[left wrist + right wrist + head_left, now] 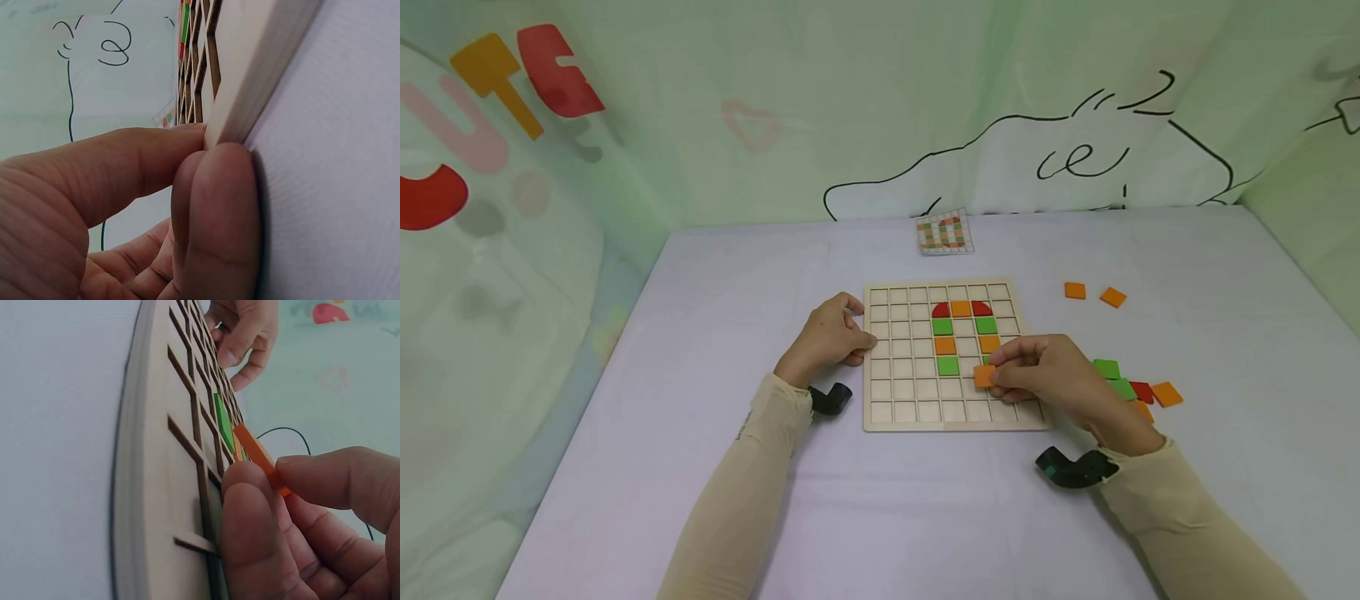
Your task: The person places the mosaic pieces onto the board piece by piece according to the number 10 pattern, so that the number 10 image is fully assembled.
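A square wooden grid board (883, 421) lies on the table, its cells partly filled with red, orange and green tiles that form two columns joined by a top row. At the board's left edge, my left hand (831, 332) holds the rim with thumb and finger; the left wrist view shows the fingertips (222, 169) right against the wood. My right hand (1052, 375) pinches a square orange tile (983, 377) over the lower part of the right column. This orange tile (259, 456) is tilted above the cells in the right wrist view, and it partly covers a green tile.
Right of the board, partly behind my right wrist, lie loose green tiles (1107, 369), a red tile (1142, 392) and orange tiles (1167, 394). Farther back are two more orange tiles (1075, 290). A printed pattern card (945, 233) rests behind the board, near the curtain (760, 183).
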A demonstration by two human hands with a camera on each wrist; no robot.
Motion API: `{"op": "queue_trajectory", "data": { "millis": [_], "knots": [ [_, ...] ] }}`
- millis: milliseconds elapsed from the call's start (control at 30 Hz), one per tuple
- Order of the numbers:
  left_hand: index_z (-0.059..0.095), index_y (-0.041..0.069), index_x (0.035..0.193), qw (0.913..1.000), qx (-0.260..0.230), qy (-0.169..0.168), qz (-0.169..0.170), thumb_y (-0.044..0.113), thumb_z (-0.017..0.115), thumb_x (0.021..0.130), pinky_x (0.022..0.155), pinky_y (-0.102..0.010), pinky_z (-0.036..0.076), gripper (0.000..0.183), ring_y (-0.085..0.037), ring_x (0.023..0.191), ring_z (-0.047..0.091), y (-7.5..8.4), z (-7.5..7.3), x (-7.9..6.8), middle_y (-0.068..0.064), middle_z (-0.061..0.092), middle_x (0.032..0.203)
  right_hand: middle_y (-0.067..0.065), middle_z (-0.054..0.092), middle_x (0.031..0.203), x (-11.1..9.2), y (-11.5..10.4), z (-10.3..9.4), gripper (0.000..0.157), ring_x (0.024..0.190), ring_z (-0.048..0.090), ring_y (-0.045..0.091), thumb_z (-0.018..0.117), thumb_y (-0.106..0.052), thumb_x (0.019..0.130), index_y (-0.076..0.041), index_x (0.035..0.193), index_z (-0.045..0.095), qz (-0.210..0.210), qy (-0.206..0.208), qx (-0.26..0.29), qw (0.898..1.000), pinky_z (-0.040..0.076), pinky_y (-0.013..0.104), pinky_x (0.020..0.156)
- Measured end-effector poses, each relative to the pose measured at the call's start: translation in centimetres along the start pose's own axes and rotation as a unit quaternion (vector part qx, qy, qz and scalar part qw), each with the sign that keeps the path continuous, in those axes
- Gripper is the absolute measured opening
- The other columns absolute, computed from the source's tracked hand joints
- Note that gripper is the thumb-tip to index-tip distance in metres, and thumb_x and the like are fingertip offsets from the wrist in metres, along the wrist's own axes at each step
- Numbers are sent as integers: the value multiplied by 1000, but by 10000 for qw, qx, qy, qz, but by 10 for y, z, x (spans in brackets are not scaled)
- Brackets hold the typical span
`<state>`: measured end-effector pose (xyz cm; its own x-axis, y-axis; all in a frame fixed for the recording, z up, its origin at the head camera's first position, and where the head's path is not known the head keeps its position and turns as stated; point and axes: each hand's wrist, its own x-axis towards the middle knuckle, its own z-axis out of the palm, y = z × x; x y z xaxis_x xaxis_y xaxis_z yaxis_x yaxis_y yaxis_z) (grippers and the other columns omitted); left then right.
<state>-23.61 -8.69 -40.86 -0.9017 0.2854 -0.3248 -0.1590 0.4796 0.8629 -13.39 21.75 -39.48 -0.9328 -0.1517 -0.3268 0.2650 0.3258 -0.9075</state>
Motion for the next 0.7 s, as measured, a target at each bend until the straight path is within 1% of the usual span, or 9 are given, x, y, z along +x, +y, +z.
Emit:
{"op": "queue_trajectory", "data": {
  "millis": [267,700],
  "knots": [
    [52,3,133,10000,28,6,-8,0,78,90,65,-29,64,51,-17,69,68,0,0,0,-13,57,99,15,73,100,1,2,7,28,82,74,19,68,-1,98,14,120,62,-172,-92,5,9998,65,30,74],
    [53,3,132,10000,3,24,57,1,79,89,64,-29,64,50,-17,67,69,-1,-1,0,-13,60,95,12,74,99,0,0,13,24,78,70,18,73,-4,96,10,115,67,-133,0,-336,9993,64,27,70]
  ]
}}
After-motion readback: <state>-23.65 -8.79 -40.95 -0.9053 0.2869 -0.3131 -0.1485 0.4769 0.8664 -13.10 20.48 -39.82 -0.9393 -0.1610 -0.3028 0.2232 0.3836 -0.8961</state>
